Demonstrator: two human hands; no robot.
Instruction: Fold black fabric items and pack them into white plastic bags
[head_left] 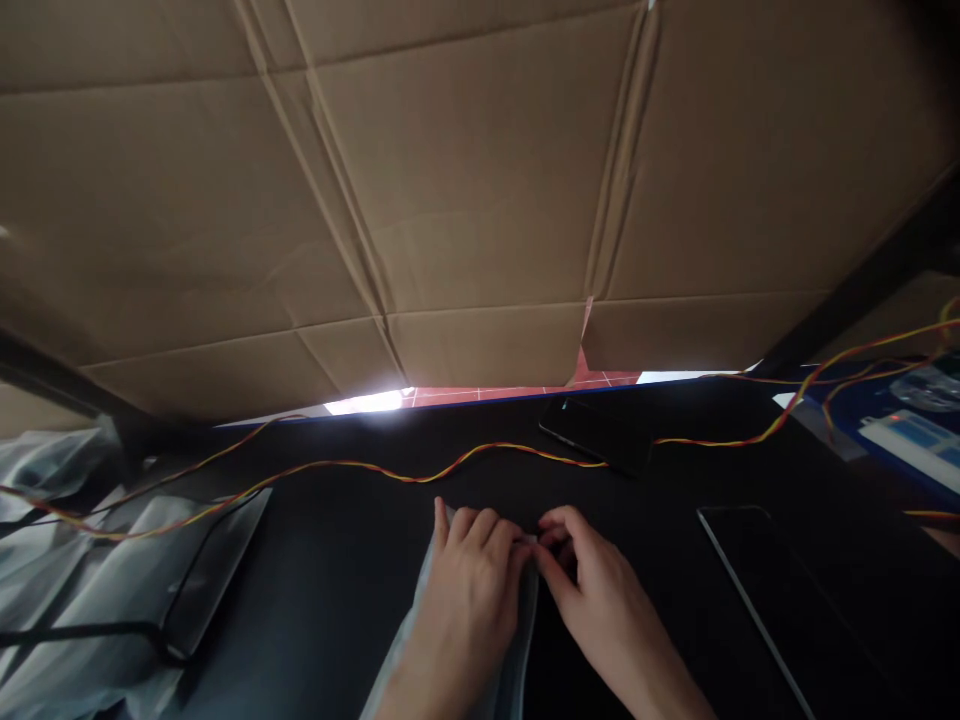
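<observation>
A translucent plastic bag (529, 625) lies lengthwise on the black table under my hands. My left hand (476, 575) rests over the bag, its thumb and index finger pinched at the bag's far right corner. Beside it, my right hand (581, 575) pinches the same corner with thumb and fingers. The two sets of fingertips nearly meet there. Whatever the bag contains is hidden by my left hand and forearm.
A dark phone (596, 434) lies beyond my hands, with a twisted red-yellow wire (420, 478) crossing it. At right is a dark flat device (780, 590). Plastic bags (112, 600) with a black cable (97, 632) lie left. A cardboard sheet (480, 180) rises behind.
</observation>
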